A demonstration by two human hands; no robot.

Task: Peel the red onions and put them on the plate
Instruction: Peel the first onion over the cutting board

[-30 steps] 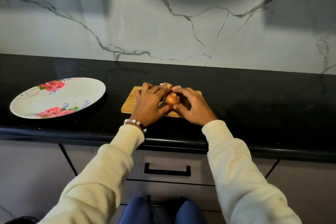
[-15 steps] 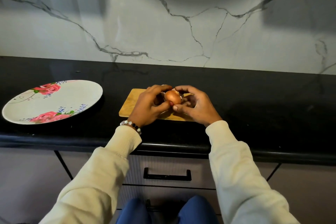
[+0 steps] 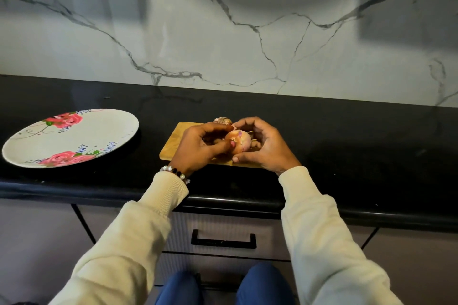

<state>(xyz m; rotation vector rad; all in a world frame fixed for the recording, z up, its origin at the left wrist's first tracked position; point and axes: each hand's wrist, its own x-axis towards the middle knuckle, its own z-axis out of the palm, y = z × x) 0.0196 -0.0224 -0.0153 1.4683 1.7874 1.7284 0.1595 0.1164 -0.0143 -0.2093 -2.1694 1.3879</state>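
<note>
A small red onion with papery orange-pink skin is held just above a wooden cutting board. My left hand grips its left side, thumb pressed on the skin. Around its right side curls my right hand, thumb underneath. A second onion lies on the board behind my hands, partly hidden. The floral plate sits to the left on the black counter, with nothing on it.
The black countertop runs across the view, backed by a white marble wall. Below the counter edge is a drawer with a black handle. My knees show at the bottom.
Both hands turned the onion between them, and a paler, pinkish patch of it now faces up. The view shifted slightly.
</note>
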